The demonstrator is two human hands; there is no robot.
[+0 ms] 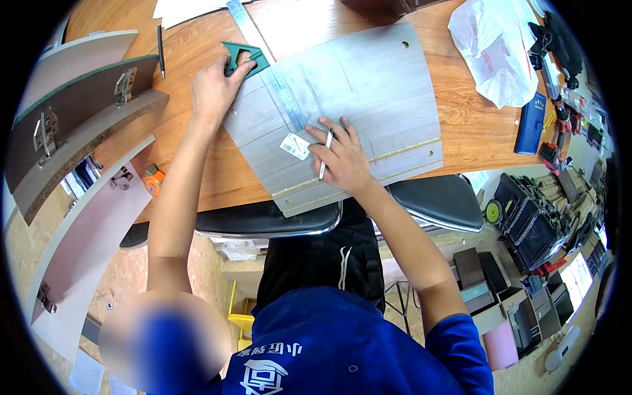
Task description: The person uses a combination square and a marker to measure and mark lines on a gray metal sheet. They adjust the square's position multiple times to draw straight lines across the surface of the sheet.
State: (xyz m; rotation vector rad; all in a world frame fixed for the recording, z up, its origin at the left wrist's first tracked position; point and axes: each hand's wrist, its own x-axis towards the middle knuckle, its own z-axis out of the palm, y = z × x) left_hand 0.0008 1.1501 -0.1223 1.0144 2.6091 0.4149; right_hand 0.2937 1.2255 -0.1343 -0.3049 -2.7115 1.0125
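Note:
A grey board (382, 85) with pencil lines, a long groove and small round holes lies on the wooden table. My left hand (216, 89) grips the green head of a combination square (262, 60) at the board's left edge. The steel blade runs across the board toward my right hand (343, 158). That hand rests on the board, fingers spread near the blade's end, with a slim white pen (326, 155) held between them. A white label (294, 146) lies beside the blade, close to my right fingers.
Panels with metal hinges (124, 85) stand at the left, near an orange tape measure (153, 179) and a black pen (161, 52). A white plastic bag (494, 52) and a blue booklet (530, 124) lie at the right. Black chairs (434, 201) are tucked at the near edge.

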